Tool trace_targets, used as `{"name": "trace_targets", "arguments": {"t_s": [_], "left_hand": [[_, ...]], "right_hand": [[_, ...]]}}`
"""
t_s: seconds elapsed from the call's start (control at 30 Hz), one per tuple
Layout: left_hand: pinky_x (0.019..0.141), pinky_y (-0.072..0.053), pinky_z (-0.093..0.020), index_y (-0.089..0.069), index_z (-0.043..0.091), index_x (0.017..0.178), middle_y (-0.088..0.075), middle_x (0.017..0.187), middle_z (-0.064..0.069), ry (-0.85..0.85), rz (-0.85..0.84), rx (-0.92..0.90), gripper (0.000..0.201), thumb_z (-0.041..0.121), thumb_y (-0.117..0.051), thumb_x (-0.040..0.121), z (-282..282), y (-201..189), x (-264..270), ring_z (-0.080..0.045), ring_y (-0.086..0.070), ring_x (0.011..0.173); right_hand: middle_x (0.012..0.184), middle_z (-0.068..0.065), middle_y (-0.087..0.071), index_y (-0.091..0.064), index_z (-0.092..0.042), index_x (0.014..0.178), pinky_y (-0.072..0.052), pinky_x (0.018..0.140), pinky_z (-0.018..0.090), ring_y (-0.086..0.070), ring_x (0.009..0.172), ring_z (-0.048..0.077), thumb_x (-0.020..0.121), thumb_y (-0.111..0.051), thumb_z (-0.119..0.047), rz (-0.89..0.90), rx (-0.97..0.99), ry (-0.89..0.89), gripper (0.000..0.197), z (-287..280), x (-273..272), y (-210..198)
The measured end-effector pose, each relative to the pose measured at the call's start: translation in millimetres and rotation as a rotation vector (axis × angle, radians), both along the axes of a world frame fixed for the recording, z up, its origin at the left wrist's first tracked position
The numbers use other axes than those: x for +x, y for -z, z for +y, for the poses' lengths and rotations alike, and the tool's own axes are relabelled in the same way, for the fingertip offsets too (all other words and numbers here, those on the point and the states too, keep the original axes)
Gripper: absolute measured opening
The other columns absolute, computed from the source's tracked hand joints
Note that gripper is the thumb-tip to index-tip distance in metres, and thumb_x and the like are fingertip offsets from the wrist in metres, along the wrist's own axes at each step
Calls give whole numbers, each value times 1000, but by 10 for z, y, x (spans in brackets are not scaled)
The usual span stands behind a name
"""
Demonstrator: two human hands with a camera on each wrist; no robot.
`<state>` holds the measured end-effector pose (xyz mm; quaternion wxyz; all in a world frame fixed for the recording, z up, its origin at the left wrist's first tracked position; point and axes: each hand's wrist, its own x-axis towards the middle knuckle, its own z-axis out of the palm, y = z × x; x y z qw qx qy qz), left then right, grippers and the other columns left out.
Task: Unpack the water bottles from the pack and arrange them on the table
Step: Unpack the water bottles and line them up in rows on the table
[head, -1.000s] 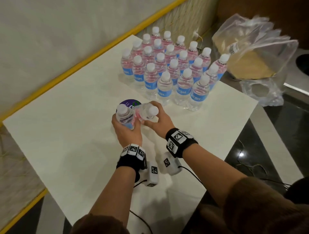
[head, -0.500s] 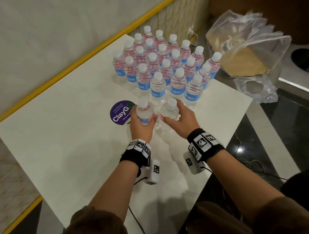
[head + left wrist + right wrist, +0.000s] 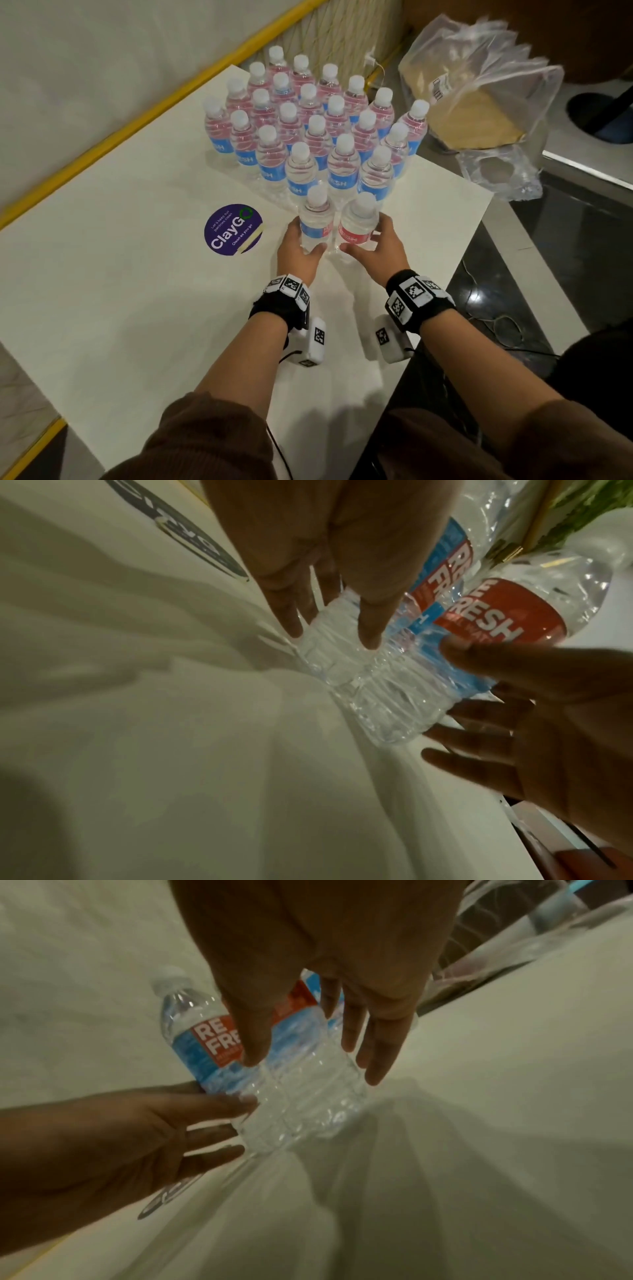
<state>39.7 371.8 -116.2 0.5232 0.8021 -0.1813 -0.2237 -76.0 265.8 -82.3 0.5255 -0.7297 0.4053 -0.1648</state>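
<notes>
Bare white table point(image 3: 120, 308) near side and left of purple sticker point(image 3: 233, 229); packed bottle cluster point(image 3: 315, 130) blocks far corner; plastic wrap point(image 3: 479, 85) beyond right edge.

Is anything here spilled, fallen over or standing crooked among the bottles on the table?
Nothing is spilled or fallen. All bottles stand upright with caps on. Only the labels differ: the bottle at the right hand shows its red side, while the bottle at the left hand shows mostly blue, like the rows behind.
</notes>
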Motion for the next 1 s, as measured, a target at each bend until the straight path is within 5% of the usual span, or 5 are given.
{"name": "trace_targets", "arguments": {"t_s": [0.4, 0.53, 0.67, 0.8, 1.0], "left_hand": [[108, -37, -33, -25, 18, 145, -43, 146, -5, 108, 29, 85, 77, 11, -68, 82, -24, -95, 168, -22, -43, 133], [102, -43, -37, -34, 16, 141, -47, 137, -8, 151, -56, 137, 77, 16, -75, 76, -37, -100, 190, -26, -51, 123], [98, -45, -37, -44, 11, 131, -47, 124, -12, 160, -138, 186, 72, 26, -80, 70, -26, -74, 168, -28, -54, 112], [94, -43, -29, -34, 11, 130, -52, 122, -4, 191, -16, 121, 71, 11, -76, 72, 16, -27, 140, -24, -54, 115], [98, -46, -45, -43, 10, 128, -51, 124, -11, 208, -134, 198, 76, 21, -84, 65, 40, 73, 81, -29, -54, 113]], "right_hand": [[141, 2, -46, -26, -22, 142, -39, 95, 26, -47, 126, 18, 81, -72, -21, 28, 58, -30, 77, -21, -114, 133], [127, -9, -48, -33, -22, 138, -38, 91, 20, -48, 112, 7, 74, -79, -22, -85, 38, 11, 79, 27, -33, 62], [131, -2, -51, -42, -23, 133, -44, 96, 30, -51, 115, 15, 73, -78, -33, -80, -6, 44, 71, 0, -9, 70], [126, -5, -55, -38, -24, 135, -48, 94, 31, -53, 114, 14, 79, -74, -21, -108, 54, -7, 67, -42, -172, 36], [128, -10, -48, -28, -29, 137, -45, 96, 36, -47, 119, 10, 77, -76, -21, -85, 86, -59, 77, -97, -266, 39]]}}
